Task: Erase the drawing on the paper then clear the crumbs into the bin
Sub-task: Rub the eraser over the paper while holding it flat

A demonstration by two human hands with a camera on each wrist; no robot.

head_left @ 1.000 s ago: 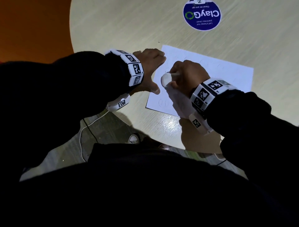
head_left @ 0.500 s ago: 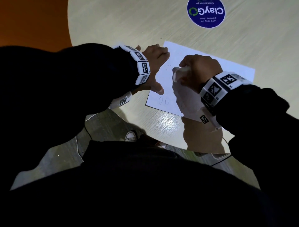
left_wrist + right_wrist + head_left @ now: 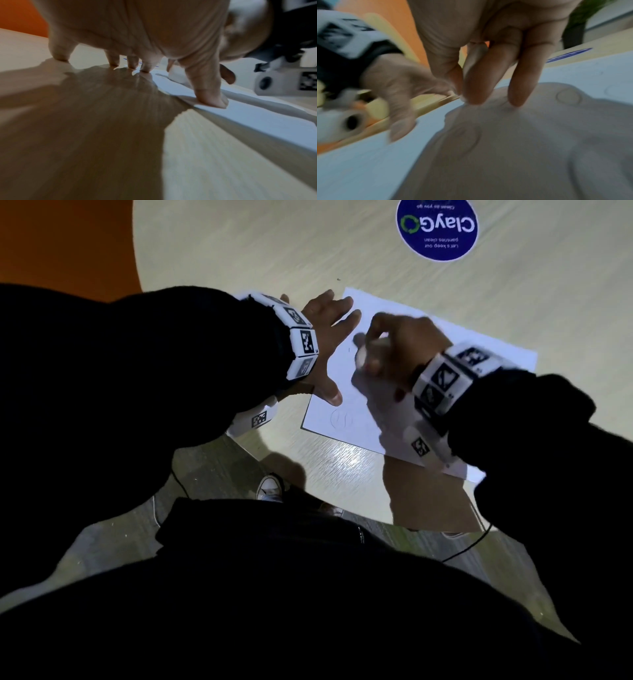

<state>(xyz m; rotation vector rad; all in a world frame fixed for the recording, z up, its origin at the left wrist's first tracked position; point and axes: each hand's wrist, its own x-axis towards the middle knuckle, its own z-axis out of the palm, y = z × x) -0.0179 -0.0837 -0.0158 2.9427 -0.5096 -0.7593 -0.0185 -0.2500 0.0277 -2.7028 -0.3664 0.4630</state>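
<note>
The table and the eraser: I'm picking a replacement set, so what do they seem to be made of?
The table looks like pale wood-grain laminate or sealed wood: fine straight grain lines, with a glossy glare patch near its front edge. The eraser looks like soft white rubber or vinyl with a matte finish: a rounded, worn end shows between the right hand's fingers. Blur leaves both uncertain.

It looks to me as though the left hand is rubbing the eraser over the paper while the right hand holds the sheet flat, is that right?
Not quite: the hands are swapped. In the head view the right hand pinches the white eraser on the paper, and the left hand presses the sheet's edge with spread fingers. The left wrist view shows its thumb on the paper.
</note>
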